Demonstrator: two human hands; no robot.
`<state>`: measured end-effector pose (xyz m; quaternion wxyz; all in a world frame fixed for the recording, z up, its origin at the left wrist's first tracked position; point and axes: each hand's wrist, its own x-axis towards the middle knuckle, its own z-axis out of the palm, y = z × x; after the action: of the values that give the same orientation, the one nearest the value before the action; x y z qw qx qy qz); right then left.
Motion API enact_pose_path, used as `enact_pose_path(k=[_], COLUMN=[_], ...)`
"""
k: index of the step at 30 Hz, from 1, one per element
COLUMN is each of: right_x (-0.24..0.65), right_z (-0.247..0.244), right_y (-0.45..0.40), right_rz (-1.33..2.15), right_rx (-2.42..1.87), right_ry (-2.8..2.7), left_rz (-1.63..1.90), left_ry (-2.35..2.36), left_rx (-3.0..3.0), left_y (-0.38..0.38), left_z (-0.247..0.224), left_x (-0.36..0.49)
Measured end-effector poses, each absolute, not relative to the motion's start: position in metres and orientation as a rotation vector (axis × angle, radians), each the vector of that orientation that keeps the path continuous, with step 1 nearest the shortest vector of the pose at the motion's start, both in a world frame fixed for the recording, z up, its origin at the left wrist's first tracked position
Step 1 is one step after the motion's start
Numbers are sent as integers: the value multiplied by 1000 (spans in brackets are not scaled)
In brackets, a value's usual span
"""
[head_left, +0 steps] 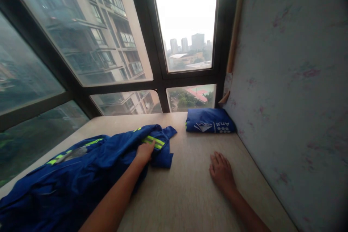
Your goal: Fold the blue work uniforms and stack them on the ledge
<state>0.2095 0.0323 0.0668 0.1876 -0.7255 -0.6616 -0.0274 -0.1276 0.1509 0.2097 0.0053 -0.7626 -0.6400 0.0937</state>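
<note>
A blue work jacket with yellow-green and grey reflective stripes lies rumpled across the left side of the pale wood-look ledge. My left hand is closed on its cloth beside a striped band near the far end; the fingertips are partly hidden. Palm down on the bare ledge rests my right hand, fingers stretched out and holding nothing. Beyond it, against the window and the right wall, sits a neatly folded blue garment with white printed lettering and logos facing up.
Dark-framed windows rise behind and to the left of the ledge. A wall with faded floral paper bounds the right side. At the corner, a strip of wall covering peels away above the folded garment.
</note>
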Motion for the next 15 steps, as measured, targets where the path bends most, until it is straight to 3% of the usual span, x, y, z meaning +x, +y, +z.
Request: enact_pose_path(k=[4, 7, 10, 15], right_x=[209, 208, 208, 208], right_z=[68, 67, 67, 68], right_y=[33, 34, 34, 31], right_rz=[-64, -48, -41, -50], right_rx=[-2040, -2031, -2048, -2057], right_ry=[-1843, -1837, -1830, -1861], left_rz=[-65, -499, -981, -1570], left_ry=[-2090, -2086, -2031, -1781], left_rx=[-2438, -2451, -2372, -2195], left_y=[152, 153, 149, 111], left_z=[226, 265, 328, 472], left_x=[-146, -159, -166, -168])
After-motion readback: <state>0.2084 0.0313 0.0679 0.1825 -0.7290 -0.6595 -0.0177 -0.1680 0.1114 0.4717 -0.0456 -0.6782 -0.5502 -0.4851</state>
